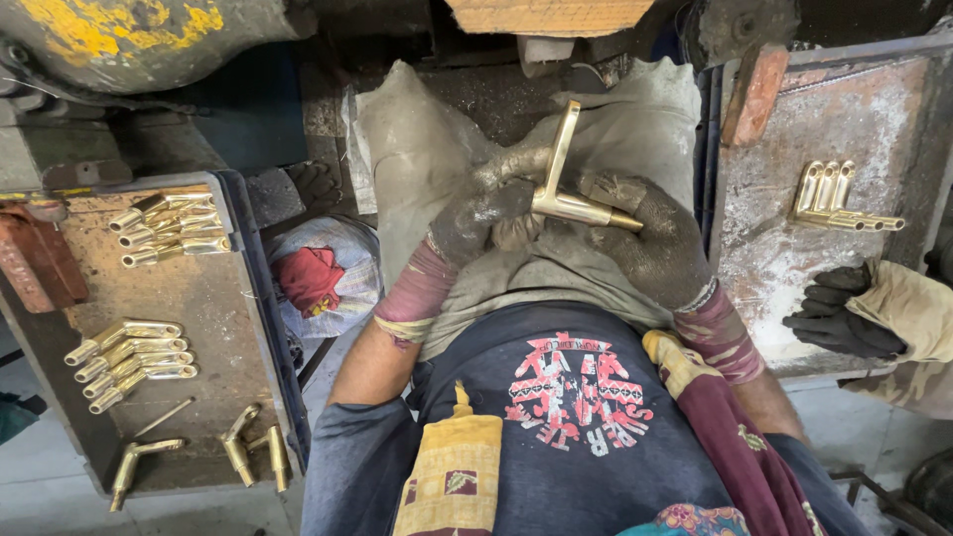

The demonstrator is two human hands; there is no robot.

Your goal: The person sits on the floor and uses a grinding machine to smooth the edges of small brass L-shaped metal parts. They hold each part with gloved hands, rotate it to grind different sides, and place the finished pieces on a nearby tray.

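My gloves are so caked with grime that I can hardly tell where the fingers end: my left hand (pixel 486 220) is clenched around the near end of the brass fitting (pixel 568 189), and my right hand (pixel 655 243) wraps the short horizontal arm of it, so most of that arm is buried and only its tip pokes out near my right knuckles. The long arm of the fitting stands up and leans away from me, over the dirty grey cloth (pixel 437 149) spread across my lap, which hides whatever lies beneath. Above, the yellow-stained machine body (pixel 129 35) and a wooden block (pixel 546 15) are cut off by the top edge, and the dark gap between them is too dim to read. On my left the tabletop (pixel 213 308) carries rows of brass pieces (pixel 169 228), a second bundle (pixel 129 362) nearer me, and a few loose ones (pixel 248 452) at the front edge. Between that tabletop and my leg sits a bag with a red rag (pixel 310 278). On my right a rusty metal tray (pixel 794 248) holds a small stack of fittings (pixel 839 199), and another person's dark-gloved hand (pixel 839 313) rests on its near edge, the sleeve running out of view.
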